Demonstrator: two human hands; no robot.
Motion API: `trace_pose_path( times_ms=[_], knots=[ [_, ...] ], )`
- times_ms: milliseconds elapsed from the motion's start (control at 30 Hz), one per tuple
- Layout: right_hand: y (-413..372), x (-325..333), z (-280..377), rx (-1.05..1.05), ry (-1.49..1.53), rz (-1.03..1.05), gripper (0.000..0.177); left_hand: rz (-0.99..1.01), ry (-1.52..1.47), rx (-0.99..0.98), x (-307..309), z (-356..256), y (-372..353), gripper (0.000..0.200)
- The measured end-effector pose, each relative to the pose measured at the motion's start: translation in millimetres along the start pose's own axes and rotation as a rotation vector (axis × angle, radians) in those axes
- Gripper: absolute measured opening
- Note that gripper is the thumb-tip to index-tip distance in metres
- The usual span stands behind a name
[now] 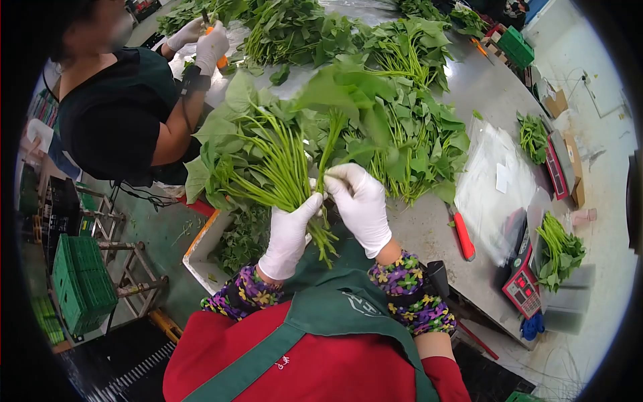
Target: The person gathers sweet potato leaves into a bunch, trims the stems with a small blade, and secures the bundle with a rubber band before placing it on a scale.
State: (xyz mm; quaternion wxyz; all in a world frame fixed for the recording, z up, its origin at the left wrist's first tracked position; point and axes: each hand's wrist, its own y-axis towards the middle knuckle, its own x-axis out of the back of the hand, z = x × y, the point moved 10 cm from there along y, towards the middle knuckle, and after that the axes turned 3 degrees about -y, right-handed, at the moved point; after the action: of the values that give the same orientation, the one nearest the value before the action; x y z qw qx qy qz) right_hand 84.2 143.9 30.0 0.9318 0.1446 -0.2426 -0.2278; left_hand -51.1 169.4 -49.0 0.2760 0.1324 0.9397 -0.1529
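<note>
My left hand [289,236], in a white glove, is closed around a thick bunch of leafy greens [276,164], which look like sweet potato leaves. The cut stem ends stick out below it, and the leaves fan out to the upper left. Close beside it, my white-gloved right hand [360,206] pinches a few leafy stems [331,139] at the bunch's right side. The leaves above these stems are blurred. Behind both hands, a large pile of the same greens [422,144] lies on the metal table [429,234].
A red-handled knife [462,236] and clear plastic bags [495,191] lie to the right. Beyond them are two red scales [522,291], one bearing greens [559,248]. A co-worker [114,114] in gloves works at the upper left. Green crates [80,285] stand at the lower left.
</note>
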Motion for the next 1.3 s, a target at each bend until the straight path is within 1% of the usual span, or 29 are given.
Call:
trace_pose_path(
  times_ms=[33,67,100,133,167,200,233,300,333,367,400,433,467,500,567,667,767,833,867,900,933,967,1033,1100,1167,1200,1233,1300],
  knots=[
    [-5,1,9,0.172,-0.060,-0.054,0.012,-0.003,-0.001,-0.001,-1,0,1,0.027],
    [-11,-2,20,0.306,-0.258,-0.046,0.012,-0.015,-0.033,-0.007,-2,0,3,0.025],
    [-15,-2,20,0.307,-0.257,-0.044,0.012,-0.027,-0.065,-0.012,-2,-1,4,0.023],
    [-22,-7,28,0.377,-0.335,-0.004,0.013,-0.083,-0.110,-0.005,-1,-1,5,0.024],
    [-31,-12,34,0.445,-0.412,0.038,0.014,-0.087,-0.112,-0.006,1,-1,7,0.024],
    [-39,-16,27,0.427,-0.419,0.080,0.019,-0.073,-0.098,-0.007,1,-3,11,0.025],
    [-37,-15,24,0.427,-0.418,0.081,0.019,-0.057,-0.083,-0.009,2,-5,14,0.026],
    [-22,8,4,0.179,-0.426,-0.067,0.026,-0.052,-0.035,0.004,9,-3,15,0.028],
    [-20,12,0,0.096,-0.555,-0.069,0.031,-0.058,-0.025,-0.020,10,-5,14,0.029],
    [-19,15,0,0.115,-0.475,-0.071,0.026,-0.062,-0.015,-0.045,10,-7,14,0.029],
    [-21,3,-13,0.048,-0.342,0.051,0.024,-0.047,-0.019,0.007,10,-2,13,0.031],
    [-28,-8,-23,-0.020,-0.207,0.172,0.023,-0.046,-0.018,0.007,9,0,12,0.031],
    [-35,-20,-26,-0.182,-0.141,0.298,0.023,-0.066,-0.051,-0.001,7,2,12,0.031],
    [-47,-28,-43,-0.342,-0.025,0.301,0.020,-0.085,-0.084,-0.010,5,4,12,0.031],
    [-49,-28,-43,-0.363,0.052,0.260,0.017,-0.080,-0.068,0.004,5,6,12,0.032],
    [-48,-26,-41,-0.354,0.103,0.234,0.016,-0.119,-0.007,-0.048,8,-3,10,0.032],
    [-52,-32,-51,-0.395,0.149,0.275,0.018,-0.092,0.041,-0.048,7,-2,11,0.032],
    [-54,-36,-52,-0.419,0.189,0.284,0.018,-0.115,0.059,-0.150,9,-4,9,0.032],
    [-56,-39,-53,-0.441,0.230,0.295,0.019,-0.115,0.060,-0.150,11,-1,9,0.032],
    [-55,-39,-51,-0.441,0.230,0.294,0.019,-0.121,0.128,-0.187,13,-3,8,0.031],
    [-58,-42,-52,-0.508,0.281,0.324,0.020,-0.125,0.196,-0.224,14,-4,7,0.030],
    [-62,-45,-54,-0.574,0.331,0.353,0.021,-0.123,0.195,-0.223,16,-2,7,0.030],
    [-63,-45,-54,-0.597,0.363,0.365,0.022,-0.081,0.314,-0.294,12,-7,5,0.028],
    [-64,-46,-53,-0.618,0.396,0.377,0.023,-0.077,0.277,-0.260,9,-11,-1,0.026],
    [-67,-49,-54,-0.684,0.496,0.386,0.023,-0.057,0.529,-0.213,5,-13,-2,0.024],
    [-66,-50,-54,-0.683,0.497,0.386,0.023,-0.060,0.620,-0.292,7,-16,-5,0.025],
    [-65,-49,-56,-0.668,0.440,0.378,0.023,-0.059,0.621,-0.293,11,-14,-3,0.025],
    [-63,-47,-57,-0.652,0.386,0.369,0.022,-0.144,0.610,-0.345,25,-19,-3,0.024]
  ],
)
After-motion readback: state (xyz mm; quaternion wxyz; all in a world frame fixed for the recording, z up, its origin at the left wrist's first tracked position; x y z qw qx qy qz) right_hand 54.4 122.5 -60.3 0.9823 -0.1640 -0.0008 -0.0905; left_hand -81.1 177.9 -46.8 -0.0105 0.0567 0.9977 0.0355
